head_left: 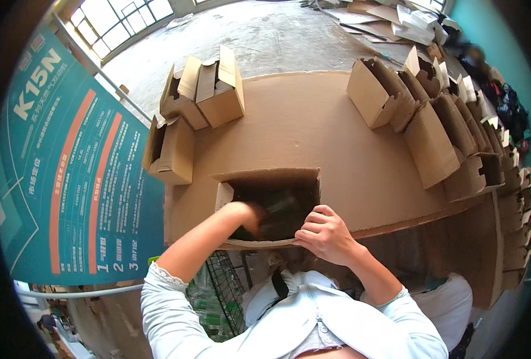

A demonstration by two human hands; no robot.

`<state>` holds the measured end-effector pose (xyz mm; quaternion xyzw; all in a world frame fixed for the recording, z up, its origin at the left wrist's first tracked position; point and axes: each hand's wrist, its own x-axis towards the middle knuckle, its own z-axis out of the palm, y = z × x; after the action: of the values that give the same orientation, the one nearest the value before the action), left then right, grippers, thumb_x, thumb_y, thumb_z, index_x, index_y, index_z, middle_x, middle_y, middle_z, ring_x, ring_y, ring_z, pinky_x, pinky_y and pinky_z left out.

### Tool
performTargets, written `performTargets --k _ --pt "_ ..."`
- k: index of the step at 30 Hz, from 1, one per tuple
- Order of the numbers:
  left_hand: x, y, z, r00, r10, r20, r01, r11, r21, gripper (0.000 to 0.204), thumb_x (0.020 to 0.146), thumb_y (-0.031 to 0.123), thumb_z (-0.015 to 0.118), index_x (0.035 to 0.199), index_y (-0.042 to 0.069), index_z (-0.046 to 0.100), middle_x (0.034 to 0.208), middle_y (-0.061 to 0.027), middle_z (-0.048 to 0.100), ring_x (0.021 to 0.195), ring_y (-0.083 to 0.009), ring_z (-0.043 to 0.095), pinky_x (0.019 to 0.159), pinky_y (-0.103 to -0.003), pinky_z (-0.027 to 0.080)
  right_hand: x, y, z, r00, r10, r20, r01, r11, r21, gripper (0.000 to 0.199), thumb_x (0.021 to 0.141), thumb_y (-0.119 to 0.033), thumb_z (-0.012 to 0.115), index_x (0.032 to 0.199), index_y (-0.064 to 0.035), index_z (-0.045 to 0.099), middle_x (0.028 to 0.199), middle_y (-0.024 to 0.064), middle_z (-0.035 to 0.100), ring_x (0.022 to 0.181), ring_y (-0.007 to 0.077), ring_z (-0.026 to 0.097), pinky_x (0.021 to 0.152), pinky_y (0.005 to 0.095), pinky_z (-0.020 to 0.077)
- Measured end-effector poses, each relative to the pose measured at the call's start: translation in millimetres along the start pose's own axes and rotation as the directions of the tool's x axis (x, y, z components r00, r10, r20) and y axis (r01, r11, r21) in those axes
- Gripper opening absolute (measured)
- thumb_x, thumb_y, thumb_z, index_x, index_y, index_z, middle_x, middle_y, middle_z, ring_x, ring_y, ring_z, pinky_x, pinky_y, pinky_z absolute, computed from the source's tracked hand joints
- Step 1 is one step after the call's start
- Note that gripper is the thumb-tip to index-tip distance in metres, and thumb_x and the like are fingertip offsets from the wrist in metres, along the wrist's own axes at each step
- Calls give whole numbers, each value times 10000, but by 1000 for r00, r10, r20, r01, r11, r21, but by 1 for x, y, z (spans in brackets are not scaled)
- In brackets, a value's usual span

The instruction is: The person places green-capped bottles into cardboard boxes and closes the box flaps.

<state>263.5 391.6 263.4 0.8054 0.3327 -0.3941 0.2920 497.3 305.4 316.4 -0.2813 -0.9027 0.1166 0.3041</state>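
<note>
While the open cardboard box [269, 203] sits at the near edge of the cardboard-covered table [313, 125], both hands work at it in the head view. Reaching down into the box from its left side, the left hand [250, 216] is at a dark green object [283, 206] lying in the shadowed interior — the fingers are hidden, so I cannot tell how far they are closed or whether they grip it. At the near right of the box, the right hand [325, 234] has its fingers curled over the near flap, pinching the cardboard edge. Far left on the table stand three folded boxes [193, 102]. Along the right runs a row of empty boxes [439, 125] — flaps up. A teal banner [68, 161] hangs at the left.
</note>
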Motion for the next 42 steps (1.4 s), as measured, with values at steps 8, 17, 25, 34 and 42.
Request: performTargets --k 8,17,25,34,42 --pt "11 -8 2 994 108 -17 -108 942 -317 1055 617 790 690 1392 97 507 1398 -162 517 1294 -303 469 1083 -373 359 -3 -6 6 1000 -2 -24 3 999 38 112 785 -186 734 771 -107 655 724 7 639 783 166 604 836 343 464" --pt "-6 14 7 993 -105 -59 106 994 11 577 841 428 637 1276 52 589 1327 -190 567 1223 -358 534 1005 -417 442 -1 6 9 998 44 -51 -43 999 21 115 807 -203 746 770 -112 685 719 4 661 767 161 606 868 363 461" --pt "-2 16 12 979 -202 6 196 956 219 355 831 238 653 1133 56 696 1218 -146 652 1114 -308 622 921 -418 505 3 4 12 999 24 -32 -22 998 66 107 830 -181 735 772 -105 688 709 23 660 752 168 609 866 354 463" --pt "46 -35 -3 979 -169 -115 165 985 -41 407 784 276 617 1109 46 699 1095 -211 681 1011 -359 647 909 -436 495 -1 -1 12 992 81 -101 -74 994 77 105 767 -160 755 776 -93 675 736 12 657 778 162 616 866 355 463" --pt "94 -41 -4 974 -94 -204 7 920 -391 584 678 406 752 1159 81 684 1144 -180 675 1040 -336 641 922 -429 496 -3 7 17 986 71 -149 -53 990 127 123 758 -154 737 766 -102 626 709 -5 615 778 159 598 875 351 446"
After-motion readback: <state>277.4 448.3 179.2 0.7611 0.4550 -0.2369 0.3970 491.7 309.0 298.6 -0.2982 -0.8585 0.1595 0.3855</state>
